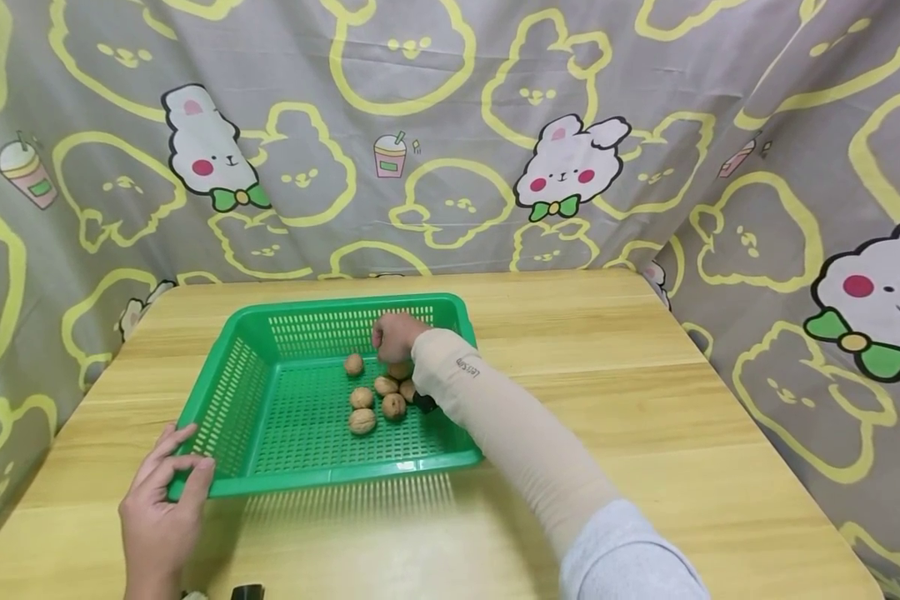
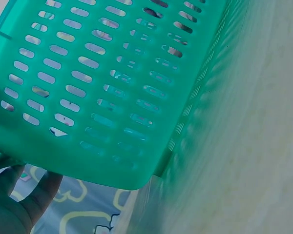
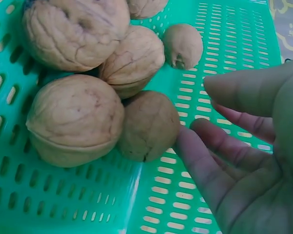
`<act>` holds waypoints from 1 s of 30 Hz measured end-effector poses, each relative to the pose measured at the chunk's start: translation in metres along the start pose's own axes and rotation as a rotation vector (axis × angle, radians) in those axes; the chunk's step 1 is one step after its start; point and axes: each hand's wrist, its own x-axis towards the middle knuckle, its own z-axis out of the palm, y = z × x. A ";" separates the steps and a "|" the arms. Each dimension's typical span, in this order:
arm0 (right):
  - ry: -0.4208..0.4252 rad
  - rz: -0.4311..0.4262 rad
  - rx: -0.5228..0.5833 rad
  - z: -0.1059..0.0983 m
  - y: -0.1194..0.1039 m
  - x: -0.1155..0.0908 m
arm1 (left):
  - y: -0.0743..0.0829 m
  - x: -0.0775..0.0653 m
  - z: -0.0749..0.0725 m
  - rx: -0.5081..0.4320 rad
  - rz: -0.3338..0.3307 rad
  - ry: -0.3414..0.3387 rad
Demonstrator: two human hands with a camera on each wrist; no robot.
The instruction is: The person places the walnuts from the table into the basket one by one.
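A green plastic basket with slotted walls stands on the wooden table. My left hand grips its near left corner, thumb over the rim; in the left wrist view, fingers show beside the green wall. Several brown walnuts lie toward the right half of the basket floor. Over them, inside the basket, is my right hand. The right wrist view shows its fingers loosely bent and apart, with one fingertip at a walnut. Nothing is held between thumb and fingers there. My right forearm hides part of the basket's right side.
The wooden tabletop extends right of the basket. A patterned grey curtain hangs behind the table and along both sides. At the bottom edge, a small black object shows near my left wrist.
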 end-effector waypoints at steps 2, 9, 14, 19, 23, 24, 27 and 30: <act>0.013 -0.007 0.011 -0.003 0.000 -0.002 | 0.001 0.000 0.001 0.004 -0.011 -0.007; 0.046 -0.032 0.044 -0.017 0.001 -0.007 | 0.000 0.002 0.002 0.010 -0.028 -0.007; 0.065 -0.064 0.096 -0.037 0.002 -0.016 | 0.001 0.002 0.003 0.007 -0.030 -0.003; 0.126 -0.119 0.124 -0.062 0.007 -0.035 | 0.002 0.003 0.002 0.004 -0.016 0.006; 0.167 -0.157 0.151 -0.077 0.021 -0.056 | 0.002 0.002 0.001 0.006 -0.015 0.006; 0.174 -0.161 0.157 -0.079 0.026 -0.062 | 0.002 0.002 0.001 0.006 -0.017 0.006; 0.198 -0.160 0.177 -0.084 0.045 -0.081 | 0.001 0.002 0.001 0.005 -0.029 0.000; 0.216 -0.132 0.181 -0.085 0.065 -0.098 | -0.001 0.003 0.001 0.004 -0.042 -0.001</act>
